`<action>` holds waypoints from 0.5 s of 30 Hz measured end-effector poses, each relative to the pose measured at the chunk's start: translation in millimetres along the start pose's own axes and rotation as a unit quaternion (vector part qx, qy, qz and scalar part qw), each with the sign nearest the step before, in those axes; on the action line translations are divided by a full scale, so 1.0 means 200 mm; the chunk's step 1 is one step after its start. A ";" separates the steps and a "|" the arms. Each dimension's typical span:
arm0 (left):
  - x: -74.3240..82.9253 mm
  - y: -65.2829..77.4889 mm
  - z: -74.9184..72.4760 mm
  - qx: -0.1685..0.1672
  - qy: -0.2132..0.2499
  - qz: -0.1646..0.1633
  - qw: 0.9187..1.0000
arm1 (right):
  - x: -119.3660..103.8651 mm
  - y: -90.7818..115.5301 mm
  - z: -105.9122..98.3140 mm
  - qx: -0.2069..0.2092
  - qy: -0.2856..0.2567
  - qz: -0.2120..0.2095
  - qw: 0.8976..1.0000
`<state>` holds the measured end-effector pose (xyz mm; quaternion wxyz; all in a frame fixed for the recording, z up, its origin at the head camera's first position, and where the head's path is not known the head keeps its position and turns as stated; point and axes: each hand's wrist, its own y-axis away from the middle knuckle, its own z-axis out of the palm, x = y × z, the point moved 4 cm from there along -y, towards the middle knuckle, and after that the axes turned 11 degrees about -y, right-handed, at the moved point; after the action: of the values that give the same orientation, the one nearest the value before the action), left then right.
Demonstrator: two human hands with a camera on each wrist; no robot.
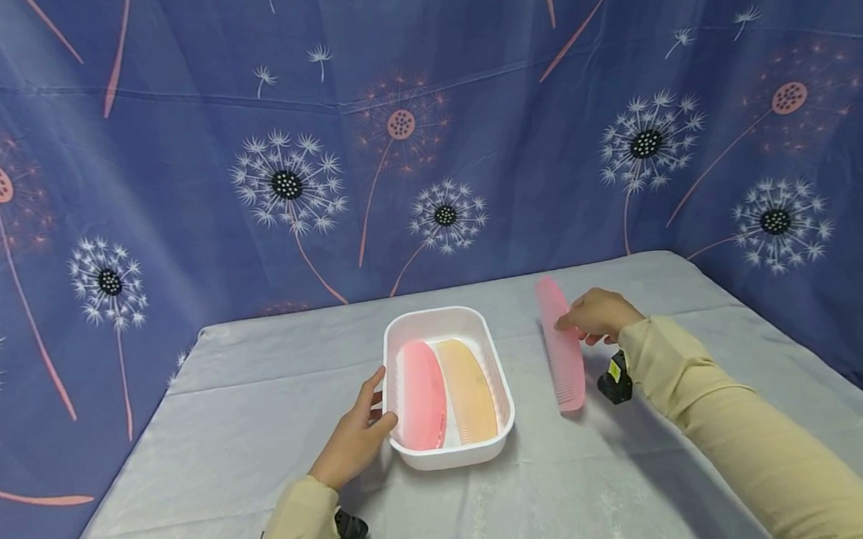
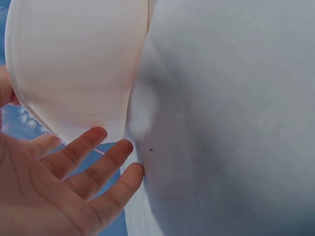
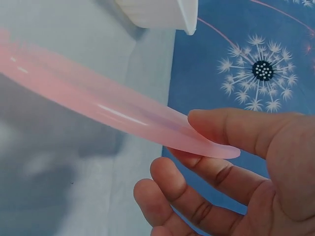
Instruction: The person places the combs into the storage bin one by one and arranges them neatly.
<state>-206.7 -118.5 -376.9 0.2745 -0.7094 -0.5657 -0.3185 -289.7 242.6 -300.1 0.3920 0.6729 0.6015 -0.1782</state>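
In the head view my right hand pinches a pink comb by its curved back, between thumb and index finger. The comb's teeth face left, toward the white tub; the right wrist view shows the comb edge-on, with the other fingers of that hand loosely bent below it. Inside the tub, a pink comb lies left of a pale yellow comb. My left hand touches the tub's left side with spread fingers; in the left wrist view those fingers look fairly straight.
A grey cloth covers the table. Behind and on both sides hangs a blue curtain printed with dandelions. A black wrist camera sits below the right wrist, another camera beside the left.
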 end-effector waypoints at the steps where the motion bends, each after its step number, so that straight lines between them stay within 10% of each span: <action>1: 0.00 0.00 0.00 0.000 0.000 0.001 1.000 | -0.01 0.00 0.00 0.000 -0.001 -0.002 1.000; 15: -0.01 -0.01 0.00 -0.004 -0.002 0.001 1.000 | -0.14 0.03 0.00 0.017 -0.035 -0.030 0.999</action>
<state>-208.9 -120.1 -379.0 0.2708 -0.7117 -0.5641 -0.3193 -289.4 224.7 -278.3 0.3960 0.6545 0.6038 -0.2239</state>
